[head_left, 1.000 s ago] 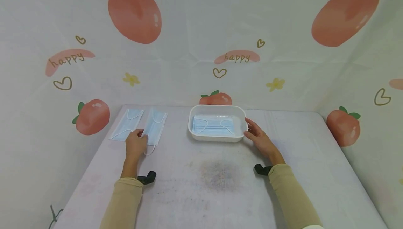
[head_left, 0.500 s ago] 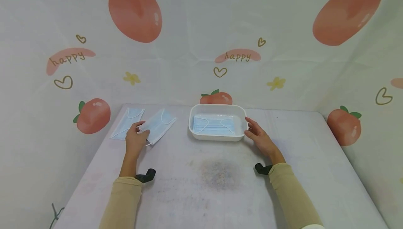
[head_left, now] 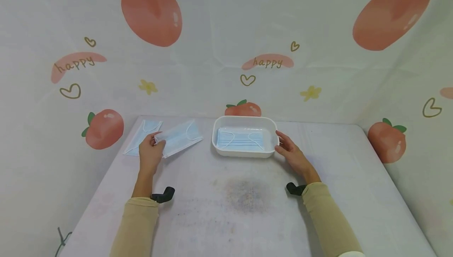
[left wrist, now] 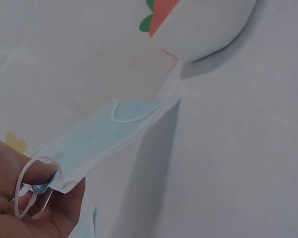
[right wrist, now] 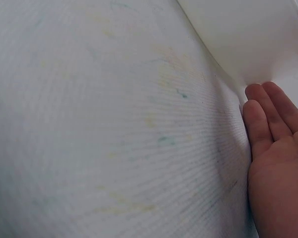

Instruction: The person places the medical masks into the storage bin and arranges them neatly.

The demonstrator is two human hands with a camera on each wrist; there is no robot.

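My left hand (head_left: 150,153) pinches a light blue face mask (head_left: 180,137) by one short end, between thumb and fingers. In the left wrist view the mask (left wrist: 99,134) slants up from the fingers, its far end raised over a shadow, with a white ear loop hanging across the thumb. A second face mask (head_left: 136,141) lies on the table, partly behind this hand. My right hand (head_left: 293,156) rests against the right side of a white plastic box (head_left: 244,155); the right wrist view shows its fingers (right wrist: 258,124) extended against the box wall. Blue masks (head_left: 240,141) lie flat inside the box.
The pale table (head_left: 247,225) has a dark smudge in front of the box. A white curtain (head_left: 212,44) printed with fruit and hearts rises behind and at both sides. Each wrist carries a black camera mount (head_left: 164,195).
My left hand has lifted the mask's end and turned the mask clockwise, so its far end now points right toward the box. The right hand and box have kept their place.
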